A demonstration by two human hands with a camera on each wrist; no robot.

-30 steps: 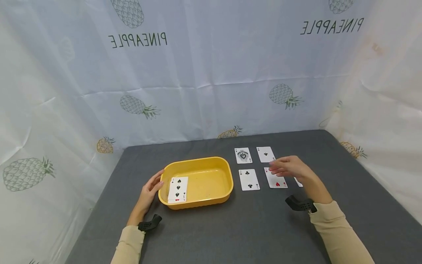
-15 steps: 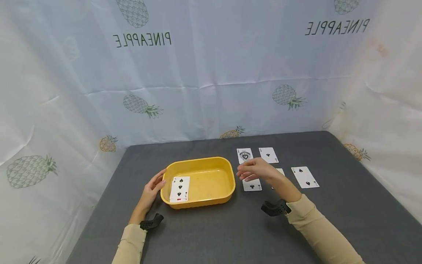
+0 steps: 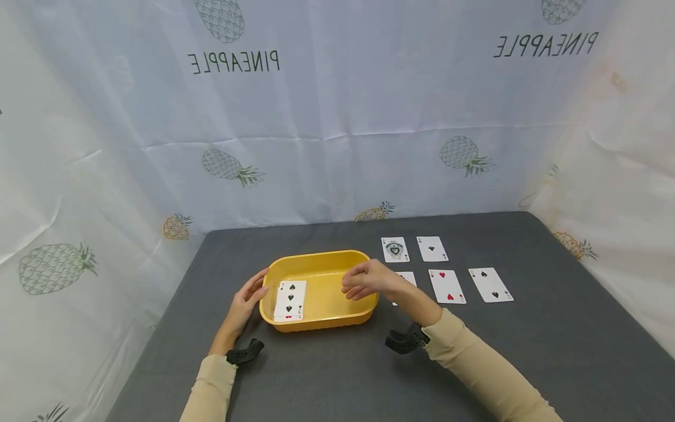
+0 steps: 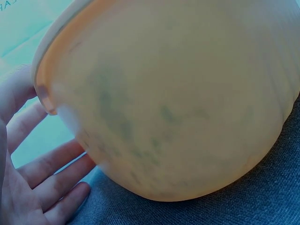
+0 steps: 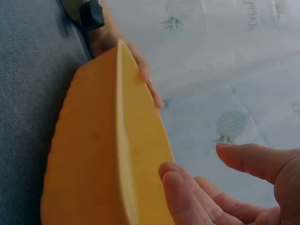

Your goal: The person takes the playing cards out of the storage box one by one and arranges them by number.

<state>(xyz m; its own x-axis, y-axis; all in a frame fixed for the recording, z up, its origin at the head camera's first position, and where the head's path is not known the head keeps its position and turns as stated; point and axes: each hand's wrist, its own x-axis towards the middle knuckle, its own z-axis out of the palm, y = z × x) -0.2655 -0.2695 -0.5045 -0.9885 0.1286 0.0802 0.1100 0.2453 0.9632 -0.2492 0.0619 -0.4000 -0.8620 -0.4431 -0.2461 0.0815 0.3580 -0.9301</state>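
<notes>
My left hand (image 3: 248, 297) grips the left end of a yellow plastic tray (image 3: 316, 321), its thumb over the rim. The left wrist view shows the other fingers (image 4: 56, 168) loosely extended along the outer wall. Inside the tray's left side lies a three of spades (image 3: 290, 300), with a red card's edge peeking out beneath. My right hand (image 3: 369, 280) hovers over the tray's right end. In the right wrist view its thumb (image 5: 253, 159) stands apart from its bent fingers, with nothing between them. The right forearm partly hides a playing card (image 3: 407, 278) lying on the table.
To the tray's right, a two of hearts (image 3: 447, 286) and a two of spades (image 3: 491, 285) lie face up. Behind them are an ace of clubs (image 3: 432, 248) and a card with a large black emblem (image 3: 395, 249). A patterned curtain (image 3: 316, 176) hangs behind the grey-covered table (image 3: 327, 375).
My right hand has moved left, from above the two of hearts, past the two of clubs, to over the tray. My left hand stays at the tray. The view has shifted slightly.
</notes>
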